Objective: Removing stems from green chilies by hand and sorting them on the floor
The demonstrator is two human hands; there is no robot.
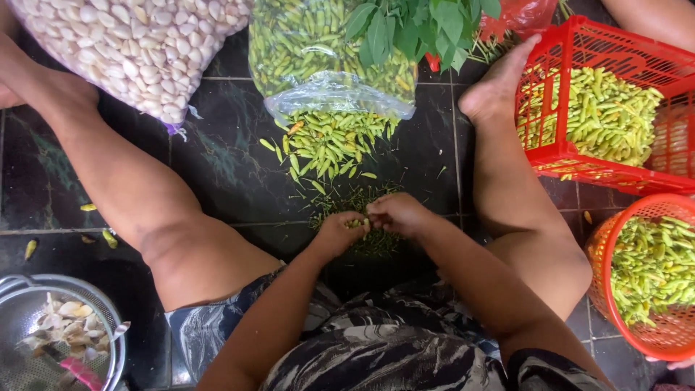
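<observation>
I sit on a dark tiled floor with my legs spread. My left hand [337, 233] and my right hand [394, 213] meet in front of me, both pinching a small green chili [355, 224] between their fingertips. Under my hands lies a heap of thin green stems [362, 199]. Just beyond it, loose green chilies [329, 141] spill from an open clear plastic bag [326, 43].
A red rectangular basket [622, 51] of green chilies stands at right, a round orange basket [607, 250] of chilies below it. A clear bag of peeled garlic [137, 43] lies top left, leafy greens [420, 25] at top, a metal strainer [112, 329] with garlic skins bottom left.
</observation>
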